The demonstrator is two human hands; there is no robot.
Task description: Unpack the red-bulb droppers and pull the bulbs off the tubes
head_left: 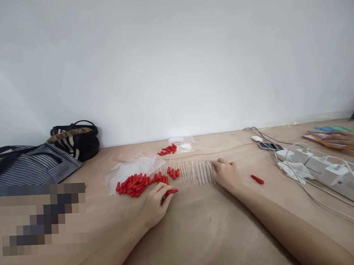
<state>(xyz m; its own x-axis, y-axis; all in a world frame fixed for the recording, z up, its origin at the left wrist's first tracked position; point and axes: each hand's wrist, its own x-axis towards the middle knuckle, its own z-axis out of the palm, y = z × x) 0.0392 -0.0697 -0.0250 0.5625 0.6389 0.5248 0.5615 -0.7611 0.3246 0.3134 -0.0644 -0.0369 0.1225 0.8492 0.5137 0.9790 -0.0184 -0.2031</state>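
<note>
My left hand (pixel 156 203) rests on the brown table, its fingers pinched on a red rubber bulb (pixel 171 191). Just left of it lies a pile of red rubber bulbs (pixel 138 183), spilling from a clear plastic bag (pixel 134 167). My right hand (pixel 224 172) has its fingers curled at the right end of a row of clear glass tubes (pixel 196 173) and touches them. A single red bulb (pixel 257 179) lies alone to the right of that hand. A smaller heap of red bulbs (pixel 168 149) sits farther back by another clear bag (pixel 185 144).
A striped bag (pixel 32 166) and a black bag (pixel 77 140) stand at the back left by the white wall. White power strips with adapters and cables (pixel 322 167) and a phone (pixel 270 146) lie at the right. Another person's hand (pixel 346 138) holds coloured packets at the far right.
</note>
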